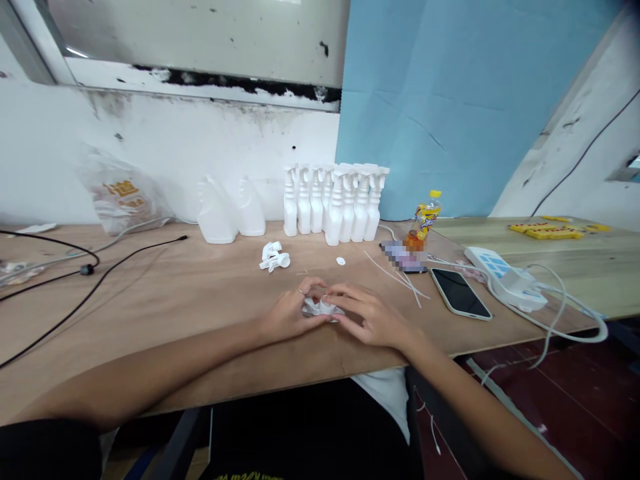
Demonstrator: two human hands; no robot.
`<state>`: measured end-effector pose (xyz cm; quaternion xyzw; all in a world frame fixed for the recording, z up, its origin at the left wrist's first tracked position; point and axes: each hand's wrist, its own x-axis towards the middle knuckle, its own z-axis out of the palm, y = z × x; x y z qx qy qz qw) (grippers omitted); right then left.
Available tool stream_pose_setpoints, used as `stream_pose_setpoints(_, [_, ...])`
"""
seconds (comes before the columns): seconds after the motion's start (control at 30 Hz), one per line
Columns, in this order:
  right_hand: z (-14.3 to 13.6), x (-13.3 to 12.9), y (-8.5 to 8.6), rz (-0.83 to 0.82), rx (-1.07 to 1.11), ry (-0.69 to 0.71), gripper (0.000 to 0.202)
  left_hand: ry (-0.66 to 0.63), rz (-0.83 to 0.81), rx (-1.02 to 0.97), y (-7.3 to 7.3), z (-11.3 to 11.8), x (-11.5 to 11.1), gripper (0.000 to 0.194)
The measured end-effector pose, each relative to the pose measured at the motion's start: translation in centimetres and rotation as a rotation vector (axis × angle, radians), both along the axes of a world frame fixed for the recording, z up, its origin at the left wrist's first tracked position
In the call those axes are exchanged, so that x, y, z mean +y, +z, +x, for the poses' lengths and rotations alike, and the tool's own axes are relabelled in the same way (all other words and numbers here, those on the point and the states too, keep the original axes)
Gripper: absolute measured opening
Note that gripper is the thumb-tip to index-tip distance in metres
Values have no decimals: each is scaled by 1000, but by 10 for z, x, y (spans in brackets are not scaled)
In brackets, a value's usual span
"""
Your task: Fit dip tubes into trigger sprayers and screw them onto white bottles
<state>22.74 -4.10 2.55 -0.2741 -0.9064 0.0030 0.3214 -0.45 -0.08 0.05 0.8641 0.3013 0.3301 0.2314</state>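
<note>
Spray trigger head: small white plastic part, low on the counter near its front edge, between both hands.
Counter: wide plywood top.
Spray bottles: white group standing at the back, by the wall.
Left hand: fingers closed on the trigger head.
Right hand: fingers pinching the same part.
Phone: lies flat, to the right.

Two bare forearms, no sleeves down to the wrists. A thin ring on one finger of the left hand; right hand without jewellery. Dark short sleeve at the left upper arm, dark garment with yellow print below.
</note>
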Motion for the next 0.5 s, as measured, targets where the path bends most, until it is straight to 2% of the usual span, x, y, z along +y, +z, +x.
stream_pose_setpoints(0.13, [1,0,0,-41,2,-41,24,3,136,115,1,-4,3,36])
stream_pose_setpoints(0.27, [0,2,0,-99,-11,-42,22,-75,314,215,1,-10,9,37])
stream_pose_setpoints(0.5, [2,7,-5,-101,3,-26,19,-104,349,209,-5,-12,11,32])
